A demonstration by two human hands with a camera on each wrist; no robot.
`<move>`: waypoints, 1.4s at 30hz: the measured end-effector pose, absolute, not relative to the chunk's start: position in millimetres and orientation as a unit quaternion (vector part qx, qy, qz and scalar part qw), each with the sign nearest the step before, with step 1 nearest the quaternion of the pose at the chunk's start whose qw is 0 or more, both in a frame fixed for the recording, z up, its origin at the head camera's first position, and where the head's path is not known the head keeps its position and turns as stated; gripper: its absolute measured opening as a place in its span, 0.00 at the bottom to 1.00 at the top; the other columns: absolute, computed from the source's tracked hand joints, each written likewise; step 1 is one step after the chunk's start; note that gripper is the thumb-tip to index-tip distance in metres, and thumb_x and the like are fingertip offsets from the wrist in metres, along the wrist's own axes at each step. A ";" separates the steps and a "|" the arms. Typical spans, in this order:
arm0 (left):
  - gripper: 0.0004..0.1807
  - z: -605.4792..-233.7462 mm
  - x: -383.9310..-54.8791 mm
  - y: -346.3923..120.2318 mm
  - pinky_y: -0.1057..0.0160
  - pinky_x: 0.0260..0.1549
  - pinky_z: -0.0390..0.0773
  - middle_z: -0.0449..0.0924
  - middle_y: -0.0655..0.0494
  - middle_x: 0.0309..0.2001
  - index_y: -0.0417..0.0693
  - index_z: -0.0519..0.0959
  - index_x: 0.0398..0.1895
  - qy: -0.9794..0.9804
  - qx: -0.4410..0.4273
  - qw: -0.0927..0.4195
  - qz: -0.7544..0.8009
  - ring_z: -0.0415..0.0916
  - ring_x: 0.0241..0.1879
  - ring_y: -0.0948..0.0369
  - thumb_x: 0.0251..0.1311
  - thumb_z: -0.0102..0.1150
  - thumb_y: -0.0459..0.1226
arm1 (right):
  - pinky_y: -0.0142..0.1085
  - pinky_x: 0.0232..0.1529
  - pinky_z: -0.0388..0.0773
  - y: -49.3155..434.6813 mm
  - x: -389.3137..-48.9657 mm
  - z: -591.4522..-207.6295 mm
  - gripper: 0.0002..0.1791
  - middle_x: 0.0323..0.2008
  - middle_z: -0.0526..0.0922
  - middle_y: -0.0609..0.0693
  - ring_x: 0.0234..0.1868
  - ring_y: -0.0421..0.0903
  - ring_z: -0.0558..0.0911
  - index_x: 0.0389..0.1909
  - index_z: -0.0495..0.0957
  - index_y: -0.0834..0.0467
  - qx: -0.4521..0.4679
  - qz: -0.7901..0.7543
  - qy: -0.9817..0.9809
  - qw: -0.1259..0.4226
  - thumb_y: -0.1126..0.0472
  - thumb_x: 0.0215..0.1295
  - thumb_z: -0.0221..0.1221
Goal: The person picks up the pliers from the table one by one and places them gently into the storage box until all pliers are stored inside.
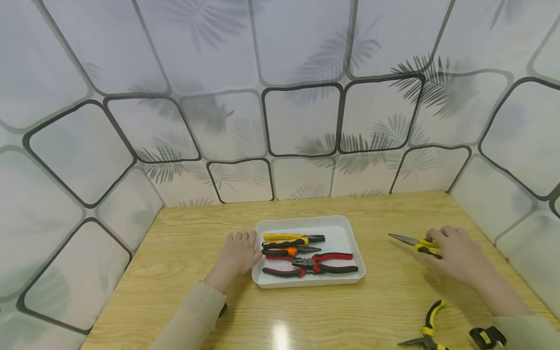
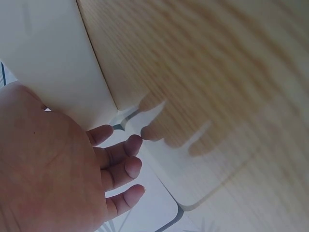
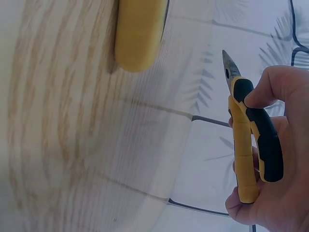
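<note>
My right hand (image 1: 455,253) holds a pair of needle-nose pliers (image 3: 245,150) with yellow and black handles above the right side of the table. Its thumb lies on the black grip, its fingers behind the yellow one, and the grey jaws point left in the head view. At the left end of a white tray (image 1: 306,283) is my left hand (image 1: 238,253), its thumb side at the rim. The left wrist view shows its fingers (image 2: 120,174) loosely bent, nothing within them. Inside the tray lie several pliers, including yellow-handled pliers (image 1: 280,236), orange-and-black pliers (image 1: 286,252) and red-and-black pliers (image 1: 332,269).
Another pair of yellow-and-black needle-nose pliers (image 1: 428,335) lies on the wooden table (image 1: 315,316) at the front right, near the right sleeve. A black device (image 1: 486,336) shows beside that sleeve. Patterned walls (image 1: 302,121) enclose the table at the back and both sides.
</note>
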State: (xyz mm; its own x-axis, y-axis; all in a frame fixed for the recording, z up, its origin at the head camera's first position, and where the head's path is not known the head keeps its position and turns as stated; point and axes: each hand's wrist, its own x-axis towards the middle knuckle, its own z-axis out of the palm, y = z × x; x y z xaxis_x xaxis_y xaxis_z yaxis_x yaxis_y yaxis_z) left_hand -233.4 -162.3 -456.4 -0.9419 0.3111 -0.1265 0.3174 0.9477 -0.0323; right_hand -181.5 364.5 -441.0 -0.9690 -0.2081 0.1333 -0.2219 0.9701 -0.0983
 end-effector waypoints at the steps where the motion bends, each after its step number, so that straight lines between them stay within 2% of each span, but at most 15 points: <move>1: 0.29 -456.8 -233.6 -162.3 0.39 0.64 0.72 0.78 0.36 0.60 0.35 0.68 0.66 0.985 0.160 0.059 -0.029 0.75 0.62 0.41 0.75 0.47 0.49 | 0.56 0.28 0.76 363.4 -181.5 -440.9 0.24 0.46 0.80 0.66 0.47 0.69 0.78 0.52 0.79 0.61 0.111 0.057 -0.990 0.063 0.51 0.63 0.72; 9: 0.31 -458.3 -234.8 -162.5 0.38 0.65 0.72 0.78 0.35 0.61 0.34 0.68 0.68 0.985 0.161 0.057 -0.037 0.76 0.64 0.41 0.75 0.47 0.50 | 0.61 0.34 0.76 356.0 -183.0 -440.0 0.24 0.47 0.80 0.65 0.49 0.68 0.77 0.53 0.80 0.61 0.115 0.070 -0.989 0.064 0.50 0.63 0.72; 14: 0.30 -458.7 -235.2 -162.4 0.39 0.64 0.72 0.79 0.36 0.60 0.35 0.68 0.67 0.985 0.159 0.057 -0.037 0.76 0.62 0.41 0.75 0.48 0.51 | 0.59 0.33 0.74 352.2 -184.6 -439.6 0.24 0.48 0.79 0.65 0.49 0.68 0.76 0.54 0.79 0.61 0.118 0.076 -0.988 0.064 0.50 0.64 0.71; 21: 0.32 -456.7 -234.9 -162.0 0.37 0.68 0.70 0.78 0.35 0.63 0.34 0.67 0.69 0.984 0.160 0.065 -0.035 0.75 0.65 0.40 0.75 0.47 0.51 | 0.53 0.30 0.74 347.5 -185.5 -437.3 0.23 0.47 0.79 0.64 0.46 0.64 0.76 0.53 0.79 0.61 0.125 0.071 -0.987 0.067 0.52 0.63 0.72; 32: 0.29 -455.4 -233.8 -161.9 0.38 0.66 0.71 0.78 0.35 0.60 0.34 0.68 0.67 0.985 0.155 0.066 -0.025 0.75 0.63 0.41 0.75 0.47 0.49 | 0.59 0.33 0.75 342.4 -187.1 -434.1 0.23 0.49 0.79 0.65 0.49 0.67 0.76 0.53 0.79 0.61 0.129 0.072 -0.986 0.075 0.51 0.64 0.72; 42: 0.30 -456.0 -233.3 -161.6 0.39 0.65 0.71 0.78 0.36 0.62 0.35 0.68 0.67 0.985 0.153 0.069 -0.025 0.75 0.63 0.41 0.75 0.46 0.50 | 0.57 0.34 0.77 336.8 -189.6 -430.0 0.23 0.46 0.80 0.63 0.46 0.64 0.78 0.51 0.80 0.61 0.148 0.067 -0.983 0.087 0.52 0.62 0.72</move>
State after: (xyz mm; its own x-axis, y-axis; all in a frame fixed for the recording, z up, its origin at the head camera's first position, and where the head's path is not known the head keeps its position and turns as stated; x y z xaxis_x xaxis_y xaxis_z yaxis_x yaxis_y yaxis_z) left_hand -233.3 -161.6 -456.0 -0.9433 0.2987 -0.1445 0.3055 0.9518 -0.0271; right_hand -189.6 336.8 -430.0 -0.9411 -0.2787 0.1916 -0.3022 0.9473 -0.1063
